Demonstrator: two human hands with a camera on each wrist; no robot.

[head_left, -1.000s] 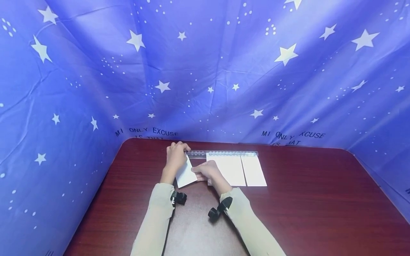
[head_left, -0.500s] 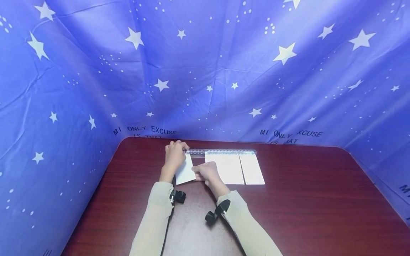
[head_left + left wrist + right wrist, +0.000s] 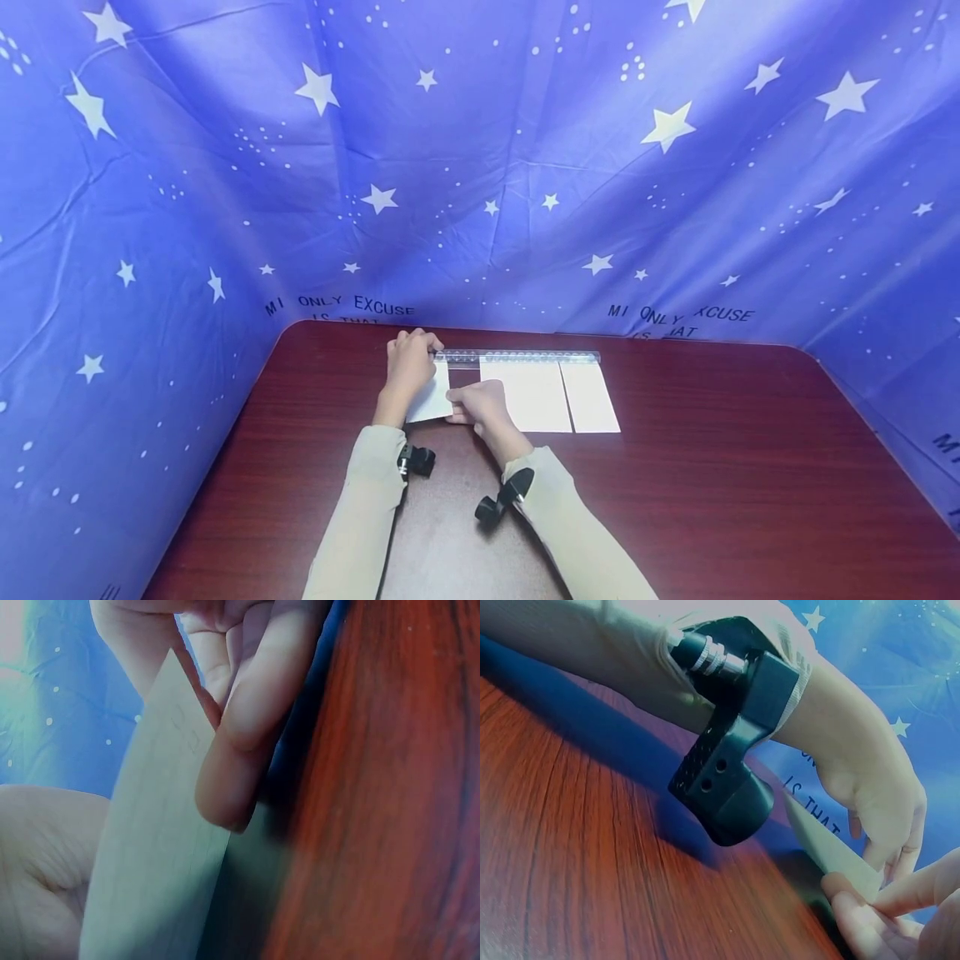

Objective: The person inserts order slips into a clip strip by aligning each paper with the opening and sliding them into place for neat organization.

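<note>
A small white sheet of paper (image 3: 431, 403) lies partly under my left hand (image 3: 408, 367) in the head view. My right hand (image 3: 482, 404) pinches its near right part between thumb and fingers. In the left wrist view this paper (image 3: 154, 817) stands tilted up from the table, with faint small marks near one corner. My left hand's bent fingers hold the left end of a clear ruler (image 3: 525, 357); its thumb is mostly hidden. Right of my right hand lie a wider white sheet (image 3: 528, 400) and a narrower one (image 3: 591, 400), their far edges along the ruler.
The dark red wooden table (image 3: 712, 467) ends at a blue star-patterned curtain (image 3: 480, 167) behind and at both sides. A black wrist camera mount (image 3: 735, 765) sits on the left sleeve, close above the tabletop.
My right hand has shifted slightly left, and the near edge of the small sheet has swung left and away from me. My left hand and the ruler stay put.
</note>
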